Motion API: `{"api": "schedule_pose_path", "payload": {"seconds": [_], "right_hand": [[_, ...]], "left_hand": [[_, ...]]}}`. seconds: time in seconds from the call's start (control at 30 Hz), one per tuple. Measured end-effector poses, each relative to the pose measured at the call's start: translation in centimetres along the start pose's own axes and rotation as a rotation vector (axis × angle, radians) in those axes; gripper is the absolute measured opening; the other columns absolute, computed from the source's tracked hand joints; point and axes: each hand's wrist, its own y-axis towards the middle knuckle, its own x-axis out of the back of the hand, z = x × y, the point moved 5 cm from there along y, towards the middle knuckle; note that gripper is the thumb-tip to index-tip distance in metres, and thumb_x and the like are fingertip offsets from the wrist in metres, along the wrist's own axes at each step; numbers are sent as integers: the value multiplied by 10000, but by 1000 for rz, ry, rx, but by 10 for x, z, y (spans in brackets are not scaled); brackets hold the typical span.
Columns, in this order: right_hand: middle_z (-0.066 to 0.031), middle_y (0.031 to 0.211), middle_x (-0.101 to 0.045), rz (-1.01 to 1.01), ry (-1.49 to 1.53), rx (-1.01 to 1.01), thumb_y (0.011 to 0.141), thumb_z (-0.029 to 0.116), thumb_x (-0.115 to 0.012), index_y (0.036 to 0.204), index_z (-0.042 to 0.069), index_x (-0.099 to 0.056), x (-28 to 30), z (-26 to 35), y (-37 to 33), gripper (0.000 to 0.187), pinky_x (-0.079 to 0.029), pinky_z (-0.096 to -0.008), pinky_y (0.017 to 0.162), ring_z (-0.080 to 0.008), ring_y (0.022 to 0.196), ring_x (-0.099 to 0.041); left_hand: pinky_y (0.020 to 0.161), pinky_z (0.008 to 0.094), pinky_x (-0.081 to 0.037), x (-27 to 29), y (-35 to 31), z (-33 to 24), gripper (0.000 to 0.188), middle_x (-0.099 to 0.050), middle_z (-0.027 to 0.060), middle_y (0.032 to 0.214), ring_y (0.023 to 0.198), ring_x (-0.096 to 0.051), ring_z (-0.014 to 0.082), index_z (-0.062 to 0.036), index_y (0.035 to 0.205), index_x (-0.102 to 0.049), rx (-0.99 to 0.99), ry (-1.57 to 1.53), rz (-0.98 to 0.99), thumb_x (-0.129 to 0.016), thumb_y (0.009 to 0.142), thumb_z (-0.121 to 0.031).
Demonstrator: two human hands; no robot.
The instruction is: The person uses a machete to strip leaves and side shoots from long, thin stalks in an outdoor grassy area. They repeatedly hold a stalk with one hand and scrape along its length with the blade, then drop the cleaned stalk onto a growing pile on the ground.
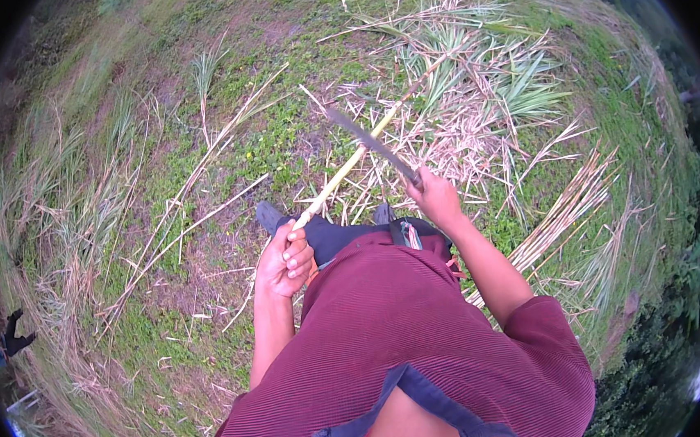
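A long pale yellow-green cane stalk (342, 172) slants up and away to the right, its near end gripped in my left hand (285, 260), whose fingers are wrapped round it. My right hand (436, 198) is closed on the handle of a machete (373, 142). The dark blade points up and left and crosses the stalk about midway; whether it touches the stalk I cannot tell. Beyond the blade, the stalk's far end runs toward a heap of cut leaves (475, 85), green and dry straw-coloured mixed.
Near my right side lies a bundle of cut stalks (566, 201). Long dry stalks (198, 173) lie on the grass to the left, with tall grass (61, 200) farther out. Another person (6, 342) is far off at the left edge. My shoes (268, 216) stand just beyond my hands.
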Motion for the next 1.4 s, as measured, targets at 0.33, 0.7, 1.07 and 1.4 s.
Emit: {"api": "schedule_pose_path", "payload": {"seconds": [0.33, 0.7, 1.07, 1.4], "right_hand": [[-107, 728, -654, -42, 1099, -854, 904, 341, -679, 851, 66, -527, -43, -41, 33, 319, -394, -246, 362, -88, 426, -473], [-107, 833, -699, -78, 1604, -746, 901, 107, -667, 927, 14, -584, -99, 25, 90, 127, -423, -222, 407, -61, 507, -476], [-48, 715, -621, 100, 1303, -625, 863, 84, -720, 887, 63, -491, -95, 114, 48, 231, -413, -249, 392, -89, 459, -485], [-78, 729, -677, 306, 893, -219, 925, 396, -624, 976, 28, -572, -45, 138, 34, 374, -494, -340, 525, -162, 543, -607]], "left_hand": [[306, 241, -277, 5, -49, -24, 403, -342, -27, 449, 336, -377, 105, -104, 733, -430, -211, 799, -330, -432, 1028, -378], [321, 272, -296, 52, -105, -35, 450, -345, -15, 434, 331, -396, 137, -93, 708, -443, -262, 680, -475, -407, 1030, -406], [897, 456, -445, -95, -70, -34, 430, -600, 220, 1053, 1063, -535, 349, 27, 1151, -541, -1290, 2307, -910, -627, 924, -327], [659, 527, -515, -44, 15, -38, 564, -653, 253, 706, 727, -661, 441, -33, 846, -674, -604, 2336, -888, -468, 954, -546]]}}
